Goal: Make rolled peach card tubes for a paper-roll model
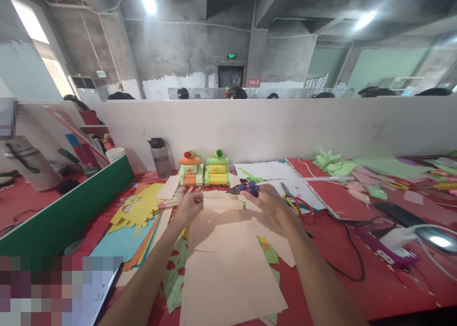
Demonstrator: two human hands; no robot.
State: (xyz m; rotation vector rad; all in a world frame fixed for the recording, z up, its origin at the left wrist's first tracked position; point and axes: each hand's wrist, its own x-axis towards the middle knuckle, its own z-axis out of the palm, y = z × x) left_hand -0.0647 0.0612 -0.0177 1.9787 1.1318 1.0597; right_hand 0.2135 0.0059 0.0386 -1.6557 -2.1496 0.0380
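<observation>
My right hand (269,200) is wrapped round a dark blue hot glue gun (246,189). Its nozzle points left, over the far edge of the peach paper (228,269). At the left side of that edge, my left hand (188,209) is closed, fingertips pinching a peach paper strip (219,201). Large peach sheets lie flat between my forearms. Green paper with red spots (174,273) shows beside them, as does a green piece with an orange star (267,249). Just beyond my hands stand two rolled-paper models, one orange (190,169) and one green and yellow (217,169).
Scissors (298,204) lie right of my right hand. A bottle (159,157) stands by the white partition (271,131). Coloured sheets (121,235) and a green divider (71,212) are at left. A purple power strip (387,250), cables and a phone (410,221) occupy the right.
</observation>
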